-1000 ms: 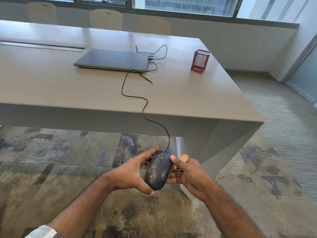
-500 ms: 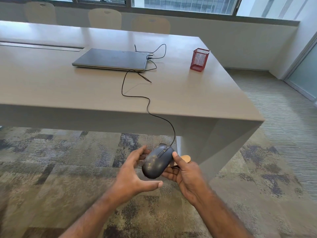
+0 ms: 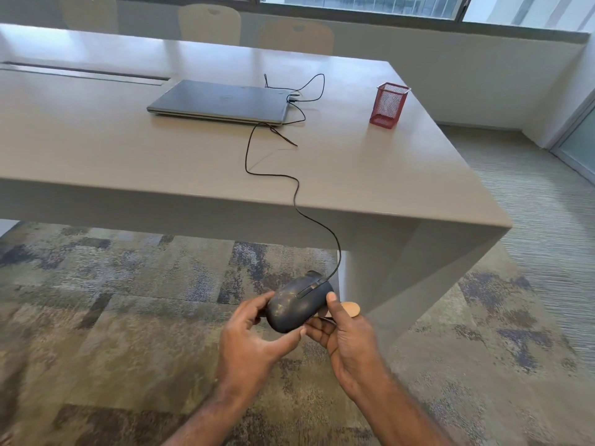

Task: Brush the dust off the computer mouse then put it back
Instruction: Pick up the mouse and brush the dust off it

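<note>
A dusty computer mouse (image 3: 297, 304) sits between both hands, off the table. The right hand (image 3: 346, 336) pinches it, a wooden handle (image 3: 351, 309) just behind; the left hand (image 3: 254, 338) cups it loosely. Its taut cable (image 3: 317, 222) could tug it free.

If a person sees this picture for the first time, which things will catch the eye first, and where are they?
First, the dusty black mouse, held off the table between the left hand and the right hand low in the middle, above the carpet. Its black cable climbs over the table edge and snakes to the closed laptop. The red mesh pen holder stands near the table's far right edge.
</note>
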Available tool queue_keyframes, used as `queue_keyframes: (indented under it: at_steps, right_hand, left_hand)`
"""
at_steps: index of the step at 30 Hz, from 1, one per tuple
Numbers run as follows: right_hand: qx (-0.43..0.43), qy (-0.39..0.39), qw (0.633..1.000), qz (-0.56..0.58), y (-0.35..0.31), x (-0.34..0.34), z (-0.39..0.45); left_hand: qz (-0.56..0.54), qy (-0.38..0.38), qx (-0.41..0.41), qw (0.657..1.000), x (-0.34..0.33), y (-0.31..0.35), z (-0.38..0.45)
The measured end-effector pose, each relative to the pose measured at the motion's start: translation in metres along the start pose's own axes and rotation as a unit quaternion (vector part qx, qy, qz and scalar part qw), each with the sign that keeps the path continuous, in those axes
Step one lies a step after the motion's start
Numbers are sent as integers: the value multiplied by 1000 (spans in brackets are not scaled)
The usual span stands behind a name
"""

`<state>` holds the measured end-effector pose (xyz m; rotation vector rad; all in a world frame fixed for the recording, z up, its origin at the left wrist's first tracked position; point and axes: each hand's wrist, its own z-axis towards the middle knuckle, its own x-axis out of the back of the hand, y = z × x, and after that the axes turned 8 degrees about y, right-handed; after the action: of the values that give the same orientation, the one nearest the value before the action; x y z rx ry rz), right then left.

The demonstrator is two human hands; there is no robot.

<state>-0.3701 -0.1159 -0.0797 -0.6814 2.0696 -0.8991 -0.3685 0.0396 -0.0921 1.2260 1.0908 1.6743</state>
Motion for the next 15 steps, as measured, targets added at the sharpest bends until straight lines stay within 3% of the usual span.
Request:
queue_keyframes:
  at_steps: [6, 15]
  right_hand:
    - [-2, 0, 1000, -1, 2, 1, -4]
    - [31, -12, 999, -43, -3, 8, -6]
  left_hand:
    - [-16, -24, 17, 999, -3, -8, 4]
    - [-41, -25, -20, 999, 2, -9, 21]
